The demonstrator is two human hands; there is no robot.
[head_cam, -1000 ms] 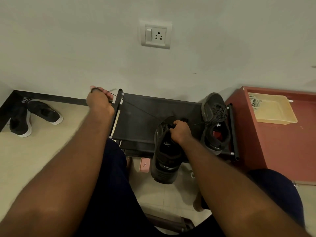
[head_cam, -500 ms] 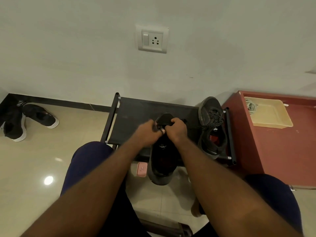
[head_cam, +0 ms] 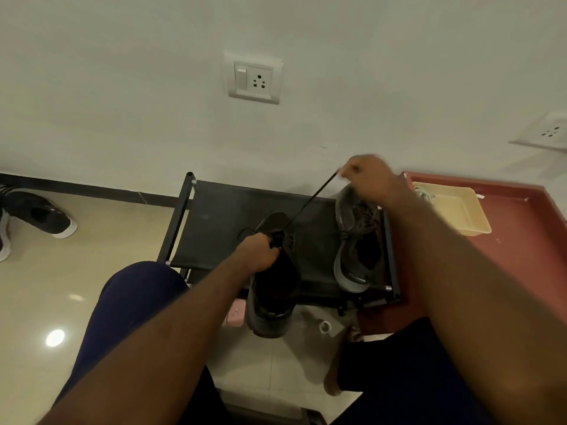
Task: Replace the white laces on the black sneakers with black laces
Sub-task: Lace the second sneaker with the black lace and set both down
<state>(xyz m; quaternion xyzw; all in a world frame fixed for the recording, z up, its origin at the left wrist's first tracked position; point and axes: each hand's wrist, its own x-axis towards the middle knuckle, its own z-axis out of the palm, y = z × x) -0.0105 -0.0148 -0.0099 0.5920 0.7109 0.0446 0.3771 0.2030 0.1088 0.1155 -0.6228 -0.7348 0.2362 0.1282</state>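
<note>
As left hand (head_cam: 257, 253) grips one sneaker (head_cam: 273, 297), right hand (head_cam: 369, 180) tugs lace (head_cam: 310, 200).

I read the near sneaker (head_cam: 273, 289) as black with a dark grey sole. The lace (head_cam: 310, 200) running from it is black. The second sneaker (head_cam: 352, 240) reads dark grey with a lighter grey sole. The rack (head_cam: 221, 228) is black. I log a maroon cabinet top (head_cam: 521, 240), a cream tray (head_cam: 457, 210), a white socket plate (head_cam: 254, 78), glossy beige floor tiles (head_cam: 61, 286), navy trousers (head_cam: 132, 302), a pink item (head_cam: 236, 312), and a black shoe (head_cam: 46, 216) with a white sole.
</note>
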